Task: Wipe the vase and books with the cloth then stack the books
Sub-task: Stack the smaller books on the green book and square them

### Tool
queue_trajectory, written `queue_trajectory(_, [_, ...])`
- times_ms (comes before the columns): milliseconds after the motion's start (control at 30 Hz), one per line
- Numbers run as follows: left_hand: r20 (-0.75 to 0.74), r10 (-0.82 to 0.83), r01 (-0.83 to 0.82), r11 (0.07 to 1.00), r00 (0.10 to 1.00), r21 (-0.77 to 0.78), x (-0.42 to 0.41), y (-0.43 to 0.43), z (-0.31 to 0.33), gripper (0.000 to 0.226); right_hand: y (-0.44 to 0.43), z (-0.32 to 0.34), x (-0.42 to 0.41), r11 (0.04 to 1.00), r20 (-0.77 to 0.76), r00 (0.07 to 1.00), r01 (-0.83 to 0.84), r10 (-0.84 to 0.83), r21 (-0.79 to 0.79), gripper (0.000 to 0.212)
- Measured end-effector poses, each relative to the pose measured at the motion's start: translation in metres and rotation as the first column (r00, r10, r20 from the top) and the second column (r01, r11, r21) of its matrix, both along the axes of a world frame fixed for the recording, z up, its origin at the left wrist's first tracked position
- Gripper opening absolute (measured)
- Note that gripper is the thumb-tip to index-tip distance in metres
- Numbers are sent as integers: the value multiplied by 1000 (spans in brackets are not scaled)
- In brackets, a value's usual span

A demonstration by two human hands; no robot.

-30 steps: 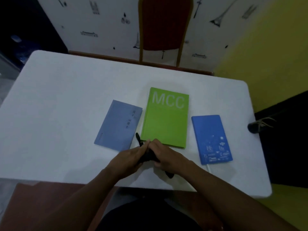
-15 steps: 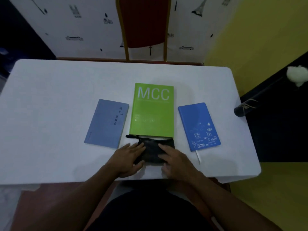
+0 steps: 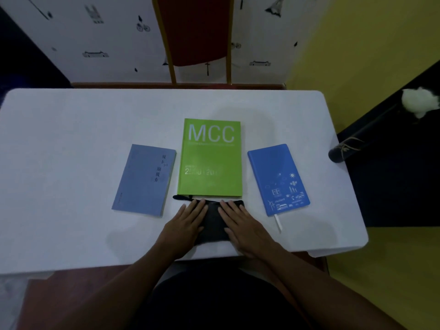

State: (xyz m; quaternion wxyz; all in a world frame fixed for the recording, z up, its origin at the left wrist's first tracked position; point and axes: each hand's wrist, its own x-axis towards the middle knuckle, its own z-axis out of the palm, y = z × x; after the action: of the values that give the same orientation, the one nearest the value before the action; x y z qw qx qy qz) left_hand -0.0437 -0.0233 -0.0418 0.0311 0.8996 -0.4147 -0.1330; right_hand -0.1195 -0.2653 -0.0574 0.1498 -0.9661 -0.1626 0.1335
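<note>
Both hands lie flat, palms down, on a dark cloth (image 3: 212, 222) at the near middle of the white desk (image 3: 71, 139). The left hand (image 3: 184, 228) covers the cloth's left side and the right hand (image 3: 242, 228) its right; the fingers are spread out straight, pressing rather than gripping. The cloth's far edge sits just beside the near edge of the green book (image 3: 210, 160), and a small dark tab pokes out at the far left corner. A grey-blue book (image 3: 145, 179) lies to the left, tilted, apart from the green one. A blue book (image 3: 277, 178) lies to the right, also apart, its white ribbon trailing toward the desk's near edge. The left half and far strip of the desk are bare. A dark vase (image 3: 352, 145) lies off the desk's right edge. A red chair (image 3: 198, 32) stands beyond the far edge.
</note>
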Motion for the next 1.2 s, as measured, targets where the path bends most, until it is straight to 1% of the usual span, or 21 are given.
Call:
queue_trajectory(67, [-6, 11, -10, 1000, 1000, 19, -1, -2, 1, 61, 0, 1, 1, 1000, -12, 1000, -4, 4, 12, 63])
queue_trajectory(133, [-6, 15, -15, 1000, 1000, 6, 1, -10, 7, 59, -2, 2, 3, 999, -21, 1000, -4, 5, 50, 62])
queue_trajectory(233, [-10, 43, -44, 993, 999, -112, 11, -32, 19, 45, -13, 7, 8, 987, 41, 999, 14, -21, 159, 56])
queue_trajectory(300, [-26, 55, -58, 983, 998, -176, 19, -54, 29, 41, -27, 12, 14, 971, 74, 994, 66, -85, 229, 53])
queue_trajectory(333, [-35, 60, -66, 977, 998, -201, 24, -66, 33, 43, -35, 15, 17, 966, 87, 989, 97, -121, 238, 52])
queue_trajectory(433, [-63, 60, -74, 970, 996, -232, 38, -106, 41, 50, -64, 22, 28, 959, 131, 966, 191, -221, 210, 51])
queue_trajectory(500, [-68, 48, -63, 968, 997, -243, 45, -133, 42, 53, -84, 27, 33, 923, 114, 932, 313, -344, 226, 51])
queue_trajectory(567, [-97, 50, -70, 974, 994, -216, 48, -157, 43, 53, -104, 32, 35, 886, 73, 902, 399, -426, 235, 51])
queue_trajectory(667, [-147, 66, -85, 988, 987, -129, 45, -187, 37, 59, -132, 30, 37, 850, 35, 864, 485, -502, 205, 51])
queue_trajectory(767, [-167, 121, -121, 993, 978, 7, 38, -208, 30, 64, -153, 28, 39, 788, -35, 804, 590, -594, 174, 60])
queue_trajectory(833, [-198, 172, -154, 983, 965, 102, 32, -217, 22, 70, -161, 24, 38, 762, -101, 782, 623, -615, 178, 63])
queue_trajectory(867, [-221, 200, -178, 977, 955, 117, 29, -221, 18, 72, -163, 22, 37, 752, -130, 777, 629, -616, 198, 62])
queue_trajectory(933, [-261, 272, -262, 962, 926, 70, 23, -231, 17, 76, -164, 19, 35, 730, -145, 771, 635, -621, 252, 60])
queue_trajectory(1000, [-353, 373, -419, 906, 858, -61, 21, -242, 22, 84, -166, 18, 34, 704, -146, 756, 649, -638, 289, 58])
queue_trajectory(1033, [-417, 419, -505, 855, 807, -118, 20, -247, 24, 90, -166, 18, 35, 688, -155, 746, 660, -648, 302, 57])
queue_trajectory(1067, [-497, 459, -598, 785, 737, -162, 20, -252, 25, 95, -167, 18, 35, 672, -159, 737, 669, -657, 317, 57])
queue_trajectory(1100, [-588, 485, -696, 691, 647, -197, 20, -257, 26, 100, -168, 18, 35, 658, -163, 729, 675, -665, 333, 56])
queue_trajectory(1133, [-686, 486, -789, 575, 541, -215, 20, -260, 29, 103, -167, 19, 35, 643, -165, 721, 680, -673, 352, 56])
queue_trajectory(1167, [-775, 448, -861, 452, 445, -232, 21, -262, 30, 100, -167, 21, 35, 626, -171, 711, 689, -683, 364, 56])
queue_trajectory(1200, [-839, 402, -909, 348, 367, -231, 22, -264, 31, 94, -167, 21, 35, 607, -185, 699, 700, -691, 377, 57])
